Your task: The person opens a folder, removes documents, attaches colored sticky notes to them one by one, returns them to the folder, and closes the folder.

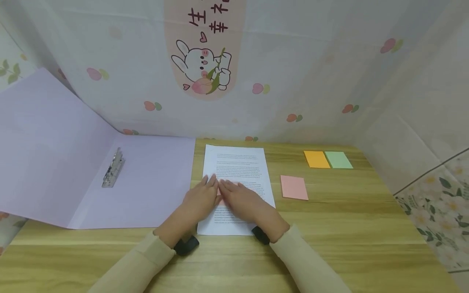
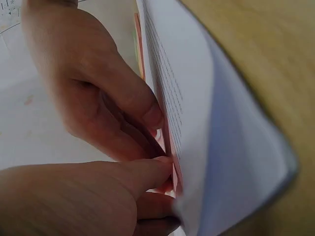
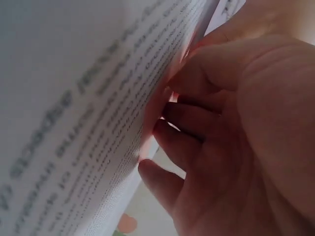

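A printed sheet of paper (image 1: 234, 150) lies on the wooden table in front of me, and a pink sticky note (image 3: 156, 107) lies flat on it. My left hand (image 1: 200, 199) rests on the note's left side, its thumb touching the pink surface in the left wrist view. From the right, my right hand (image 1: 244, 202) presses its fingertips along the note, fingers spread in the right wrist view. The two hands meet over the note and cover most of it. In the left wrist view the paper's near edge (image 2: 246, 132) shows layered sheets.
A lilac folder (image 1: 157, 183) lies spread at the left, its cover raised, with a metal clip (image 1: 114, 169) inside. To the right are a pink sticky pad (image 1: 294, 187), an orange pad (image 1: 316, 159) and a green pad (image 1: 338, 160). A patterned curtain (image 1: 293, 73) hangs behind the table.
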Demonstrator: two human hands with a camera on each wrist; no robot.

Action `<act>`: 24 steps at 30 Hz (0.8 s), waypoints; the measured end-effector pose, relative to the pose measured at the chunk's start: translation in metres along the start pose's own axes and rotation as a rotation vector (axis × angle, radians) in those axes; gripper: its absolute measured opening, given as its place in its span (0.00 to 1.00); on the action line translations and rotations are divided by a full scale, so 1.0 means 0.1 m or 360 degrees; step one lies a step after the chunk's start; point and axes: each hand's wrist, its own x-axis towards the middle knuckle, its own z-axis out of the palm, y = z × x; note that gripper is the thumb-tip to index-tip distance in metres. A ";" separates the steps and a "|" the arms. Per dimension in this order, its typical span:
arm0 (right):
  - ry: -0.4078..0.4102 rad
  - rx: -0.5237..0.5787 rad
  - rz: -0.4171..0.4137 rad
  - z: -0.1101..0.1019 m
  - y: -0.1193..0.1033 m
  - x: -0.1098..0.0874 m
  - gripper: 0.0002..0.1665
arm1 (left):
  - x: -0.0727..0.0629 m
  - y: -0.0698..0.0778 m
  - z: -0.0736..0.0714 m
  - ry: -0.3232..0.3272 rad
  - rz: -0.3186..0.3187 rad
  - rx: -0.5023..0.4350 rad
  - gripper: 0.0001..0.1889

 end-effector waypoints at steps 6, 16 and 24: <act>0.0014 -0.0009 0.0097 -0.01 0.00 -0.04 0.30 | 0.01 -0.01 -0.02 -0.0016 -0.0002 0.0008 0.31; -0.0007 0.0091 0.0271 -0.01 0.31 -0.27 0.35 | 0.05 0.01 -0.02 -0.0084 0.0025 -0.0024 0.33; 0.0008 0.0545 0.0222 -0.14 0.53 -0.32 0.35 | 0.04 0.02 -0.05 -0.0072 0.0052 0.0005 0.34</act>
